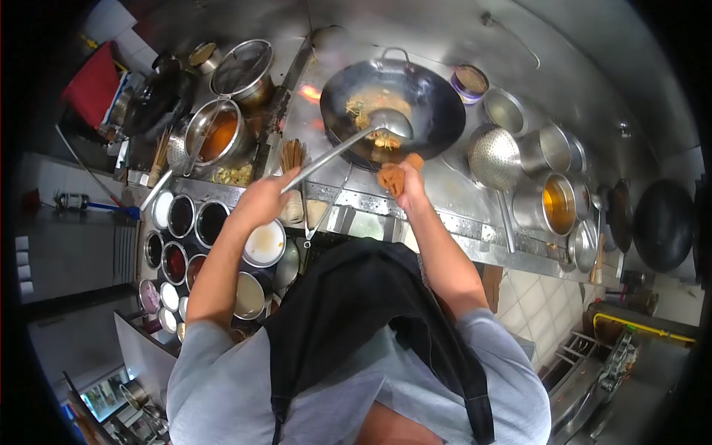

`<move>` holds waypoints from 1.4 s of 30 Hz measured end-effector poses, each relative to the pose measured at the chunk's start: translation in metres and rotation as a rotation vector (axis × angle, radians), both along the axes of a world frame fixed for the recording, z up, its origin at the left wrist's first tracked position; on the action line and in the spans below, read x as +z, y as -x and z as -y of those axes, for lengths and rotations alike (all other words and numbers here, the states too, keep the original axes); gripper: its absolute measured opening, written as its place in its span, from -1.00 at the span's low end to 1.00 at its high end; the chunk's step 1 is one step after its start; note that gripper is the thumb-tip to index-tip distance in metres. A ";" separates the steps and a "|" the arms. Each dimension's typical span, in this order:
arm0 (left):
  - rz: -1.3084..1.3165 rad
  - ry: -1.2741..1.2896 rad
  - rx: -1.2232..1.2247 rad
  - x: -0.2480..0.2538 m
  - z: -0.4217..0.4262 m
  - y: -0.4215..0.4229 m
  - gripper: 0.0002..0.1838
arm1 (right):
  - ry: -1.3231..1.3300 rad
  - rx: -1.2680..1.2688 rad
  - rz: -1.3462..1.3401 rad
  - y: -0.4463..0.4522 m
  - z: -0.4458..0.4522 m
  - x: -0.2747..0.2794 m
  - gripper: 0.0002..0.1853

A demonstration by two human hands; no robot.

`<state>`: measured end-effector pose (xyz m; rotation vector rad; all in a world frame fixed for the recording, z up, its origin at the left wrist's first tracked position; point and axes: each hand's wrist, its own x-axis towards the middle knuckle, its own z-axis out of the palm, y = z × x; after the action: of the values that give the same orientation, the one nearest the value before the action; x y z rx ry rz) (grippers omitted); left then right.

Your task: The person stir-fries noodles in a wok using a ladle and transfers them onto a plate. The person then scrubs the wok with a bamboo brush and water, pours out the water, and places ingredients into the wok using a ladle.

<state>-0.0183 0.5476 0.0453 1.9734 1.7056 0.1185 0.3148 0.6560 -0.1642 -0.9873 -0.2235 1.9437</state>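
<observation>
My left hand [261,200] is closed around the handle of a long steel ladle [391,122]. The ladle's bowl is down inside a large dark wok [437,100], among pieces of yellowish-brown food [361,104]. My right hand [409,187] grips a folded orange-brown cloth [393,179] against the wok's near rim. Whatever part of the wok lies under the cloth is hidden. Flames [310,93] show at the wok's left side. Close to my left hand, a bamboo brush [294,159] stands on the counter edge.
On the right are a perforated skimmer [493,157], a pot of amber liquid [558,204] and a purple-banded tin [469,83]. To the left, a pot of orange liquid [220,137] stands beside a strainer-topped pot [242,68]. Several seasoning containers [180,216] line the lower left.
</observation>
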 end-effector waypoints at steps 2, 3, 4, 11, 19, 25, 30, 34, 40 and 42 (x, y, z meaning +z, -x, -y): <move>0.098 0.076 0.020 0.014 0.018 0.006 -0.41 | 0.053 -0.125 0.062 0.018 0.020 0.043 -0.72; 0.113 0.093 0.012 0.014 0.026 0.011 -0.41 | 0.089 -0.190 0.094 0.026 0.031 0.057 -0.73; 0.128 0.109 0.003 0.015 0.032 0.013 -0.41 | 0.084 -0.178 0.063 0.027 0.034 0.056 -0.74; 0.056 0.041 0.184 -0.063 0.032 -0.039 -0.36 | -0.031 -0.046 0.096 0.023 0.103 0.032 -0.60; 0.039 0.124 0.133 0.017 0.053 -0.014 -0.38 | 0.053 -0.099 0.054 0.017 0.074 0.057 -0.69; 0.032 -0.008 0.123 -0.033 0.031 -0.035 -0.40 | -0.054 -0.028 0.177 0.020 0.086 0.028 -0.63; 0.071 0.033 0.182 -0.018 0.045 -0.035 -0.38 | 0.001 -0.025 0.225 0.005 0.138 0.015 -0.59; 0.076 0.146 0.154 0.013 0.035 -0.021 -0.39 | 0.082 -0.086 0.079 0.015 0.066 0.058 -0.69; 0.183 -0.080 0.206 -0.048 -0.029 -0.016 -0.40 | 0.053 -0.122 0.032 0.020 0.010 0.008 -0.68; 0.175 -0.064 0.324 -0.081 -0.052 -0.043 -0.40 | 0.042 -0.068 0.058 0.017 0.002 0.006 -0.66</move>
<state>0.0242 0.5995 -0.0359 1.6600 1.9085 0.4516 0.2983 0.6541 -0.1586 -1.0667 -0.1805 1.8662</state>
